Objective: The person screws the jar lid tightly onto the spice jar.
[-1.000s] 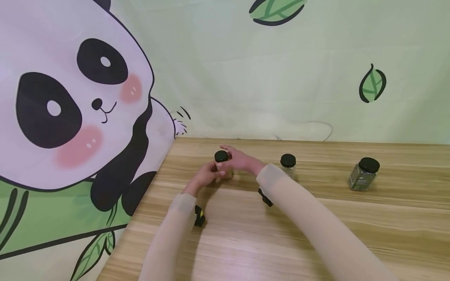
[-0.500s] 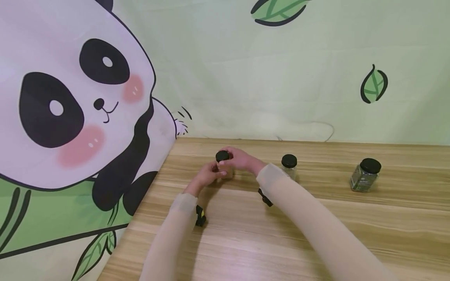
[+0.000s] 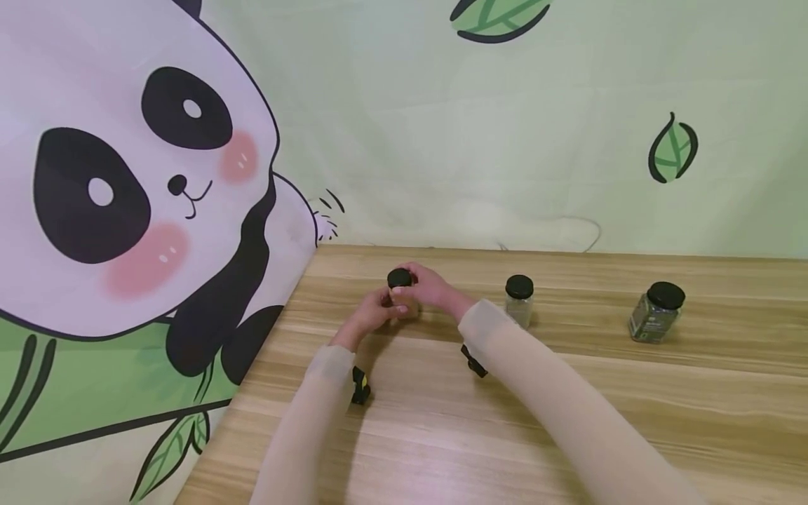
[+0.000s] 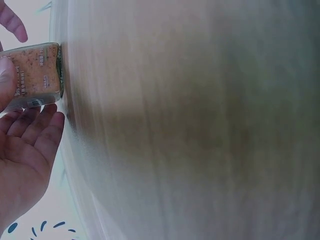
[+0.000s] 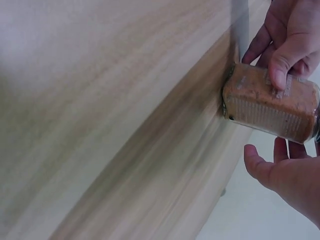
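Note:
A clear spice jar of orange-brown powder with a black lid stands upright on the wooden table. My left hand grips its body, thumb across the label side and fingers behind. Around the top of the jar curl the fingers of my right hand, at the black lid; its thumb lies on the near side. In the right wrist view the lid is mostly cut off by the frame edge, with my right hand below the jar.
A second black-lidded jar stands right of my hands, a third, squarer jar farther right. The wooden table meets a green backdrop behind and a panda-printed one at left. Black wrist devices hang under both sleeves.
My right fingers, raised off the lid one second ago, have come down around it. The right sleeve has dropped slightly, uncovering more of the second jar. My left hand keeps its grip.

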The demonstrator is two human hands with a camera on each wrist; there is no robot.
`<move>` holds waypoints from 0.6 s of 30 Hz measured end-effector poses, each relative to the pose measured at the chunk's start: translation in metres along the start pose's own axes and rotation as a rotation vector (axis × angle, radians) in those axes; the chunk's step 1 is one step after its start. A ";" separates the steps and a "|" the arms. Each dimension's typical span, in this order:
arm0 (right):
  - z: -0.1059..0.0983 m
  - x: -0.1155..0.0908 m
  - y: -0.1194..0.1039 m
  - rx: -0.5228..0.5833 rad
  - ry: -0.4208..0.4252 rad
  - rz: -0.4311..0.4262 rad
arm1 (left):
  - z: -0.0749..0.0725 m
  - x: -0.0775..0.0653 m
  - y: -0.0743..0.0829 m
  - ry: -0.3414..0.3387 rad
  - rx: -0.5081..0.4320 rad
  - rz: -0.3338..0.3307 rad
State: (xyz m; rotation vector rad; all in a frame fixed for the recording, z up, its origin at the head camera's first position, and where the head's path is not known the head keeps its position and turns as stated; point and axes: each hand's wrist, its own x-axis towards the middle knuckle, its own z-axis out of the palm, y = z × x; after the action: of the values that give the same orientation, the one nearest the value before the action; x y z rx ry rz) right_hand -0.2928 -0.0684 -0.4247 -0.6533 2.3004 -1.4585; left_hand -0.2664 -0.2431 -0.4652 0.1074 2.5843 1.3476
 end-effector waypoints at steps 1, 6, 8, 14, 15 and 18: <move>0.001 -0.001 0.000 0.006 0.009 0.002 | 0.000 0.000 0.000 0.001 0.002 0.002; 0.005 -0.003 0.001 0.017 0.036 0.014 | 0.001 0.001 0.000 0.003 0.017 0.014; 0.007 -0.004 0.001 0.019 0.046 0.019 | 0.001 0.000 0.000 0.003 0.013 0.017; 0.012 -0.005 0.001 0.030 0.089 0.028 | 0.001 0.000 0.000 0.005 -0.002 0.025; 0.013 -0.004 0.001 0.031 0.097 0.031 | 0.001 0.000 0.000 0.004 -0.004 0.026; 0.017 -0.003 0.002 0.024 0.122 0.039 | 0.001 -0.001 0.000 0.003 -0.001 0.027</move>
State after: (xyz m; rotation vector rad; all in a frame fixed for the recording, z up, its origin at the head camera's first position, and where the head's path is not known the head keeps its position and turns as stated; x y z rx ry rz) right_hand -0.2824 -0.0784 -0.4335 -0.5226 2.3688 -1.5450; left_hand -0.2656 -0.2421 -0.4660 0.1409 2.5932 1.3599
